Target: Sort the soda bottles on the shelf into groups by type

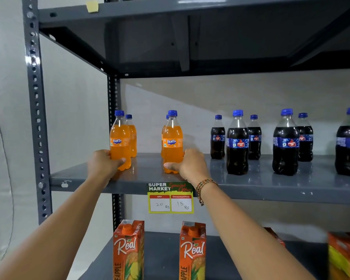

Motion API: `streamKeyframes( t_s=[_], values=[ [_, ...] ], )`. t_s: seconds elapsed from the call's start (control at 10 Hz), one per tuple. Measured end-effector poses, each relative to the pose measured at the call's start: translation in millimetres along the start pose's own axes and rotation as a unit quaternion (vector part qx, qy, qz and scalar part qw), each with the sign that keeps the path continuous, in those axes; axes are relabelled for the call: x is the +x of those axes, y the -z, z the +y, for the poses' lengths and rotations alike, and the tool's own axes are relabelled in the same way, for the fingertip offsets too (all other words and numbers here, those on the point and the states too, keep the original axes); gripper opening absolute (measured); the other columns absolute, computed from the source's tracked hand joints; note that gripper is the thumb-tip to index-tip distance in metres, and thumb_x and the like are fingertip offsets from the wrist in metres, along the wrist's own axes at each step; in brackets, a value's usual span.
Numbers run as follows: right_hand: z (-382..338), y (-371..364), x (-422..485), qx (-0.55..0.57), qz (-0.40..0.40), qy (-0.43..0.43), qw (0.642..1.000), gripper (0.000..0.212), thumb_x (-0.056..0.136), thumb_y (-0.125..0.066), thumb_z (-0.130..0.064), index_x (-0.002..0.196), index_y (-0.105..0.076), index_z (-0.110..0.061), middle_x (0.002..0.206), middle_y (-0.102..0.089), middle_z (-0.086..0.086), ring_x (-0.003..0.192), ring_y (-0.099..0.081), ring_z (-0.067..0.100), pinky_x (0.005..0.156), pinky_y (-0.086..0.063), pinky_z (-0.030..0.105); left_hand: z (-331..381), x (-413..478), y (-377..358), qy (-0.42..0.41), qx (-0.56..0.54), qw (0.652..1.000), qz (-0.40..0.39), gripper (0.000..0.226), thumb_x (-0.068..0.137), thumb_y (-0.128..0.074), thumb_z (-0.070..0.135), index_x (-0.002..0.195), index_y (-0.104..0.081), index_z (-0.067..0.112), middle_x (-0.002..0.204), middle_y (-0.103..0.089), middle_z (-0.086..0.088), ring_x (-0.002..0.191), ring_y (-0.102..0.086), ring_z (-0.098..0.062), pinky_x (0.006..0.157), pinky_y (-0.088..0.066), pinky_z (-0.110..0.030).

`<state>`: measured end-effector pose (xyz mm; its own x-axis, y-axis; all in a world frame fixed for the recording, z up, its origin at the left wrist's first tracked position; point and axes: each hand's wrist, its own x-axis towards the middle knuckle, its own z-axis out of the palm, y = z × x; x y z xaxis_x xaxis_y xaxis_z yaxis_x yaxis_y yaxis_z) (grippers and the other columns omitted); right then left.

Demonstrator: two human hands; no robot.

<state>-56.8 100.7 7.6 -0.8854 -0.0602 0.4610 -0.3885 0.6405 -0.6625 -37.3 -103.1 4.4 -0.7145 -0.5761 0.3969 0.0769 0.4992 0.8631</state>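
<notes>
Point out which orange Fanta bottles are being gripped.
The two front orange Fanta bottles: left hand grips the left one, right hand the right one. The orange bottles behind them stand untouched.

Price tag (pixel 170 198) on the shelf edge; pineapple juice cartons (pixel 128 250) on the tier below.

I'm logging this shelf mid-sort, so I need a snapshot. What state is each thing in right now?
Left hand: gripping the left front Fanta bottle, upright, capped.
Right hand: gripping the right front Fanta bottle, upright, capped.
Rear Fanta bottles: upright, capped, untouched.
Thums Up bottles: upright, capped, grouped on the right.
Price tag: hanging from the shelf edge.
Juice cartons: upright, closed, shelf below.
</notes>
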Motion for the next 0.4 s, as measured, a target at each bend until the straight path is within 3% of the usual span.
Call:
streamKeyframes(
  t_s=[0.2,0.3,0.4],
  values=[
    [-0.9,0.3,-3.2,0.007,-0.003,0.002,1.0,0.049,0.077,-0.071,-0.045,0.107,-0.058,-0.009,0.111,-0.067,0.01,0.103,-0.064,0.026,0.075,-0.046,0.029,0.4,-0.9,-0.8,0.001,0.005,1.0,0.004,0.053,0.082,-0.067,0.026,0.127,-0.051,0.002,0.128,-0.057,-0.017,0.114,-0.055,-0.036,0.091,-0.047,-0.046],
    [0.4,4.3,-4.9,0.04,-0.014,0.002,0.999,0.035,0.08,-0.066,-0.048,0.076,-0.053,-0.017,0.083,-0.063,0.003,0.078,-0.062,0.017,0.06,-0.04,0.021,1.7,-1.9,-2.4,0.001,0.011,1.0,0.003,0.053,0.083,-0.066,0.026,0.126,-0.05,0.001,0.128,-0.056,-0.019,0.114,-0.054,-0.037,0.091,-0.046,-0.045],
    [-0.1,11.8,-14.5,0.092,0.029,0.016,0.995,0.039,0.085,-0.056,-0.054,0.087,-0.058,-0.016,0.089,-0.063,0.0,0.088,-0.062,0.017,0.069,-0.043,0.022,6.9,-12.0,-1.5,0.011,0.007,1.0,0.02,0.065,0.083,-0.066,0.027,0.135,-0.037,0.001,0.137,-0.048,-0.02,0.122,-0.047,-0.038,0.093,-0.043,-0.046]
  ],
)
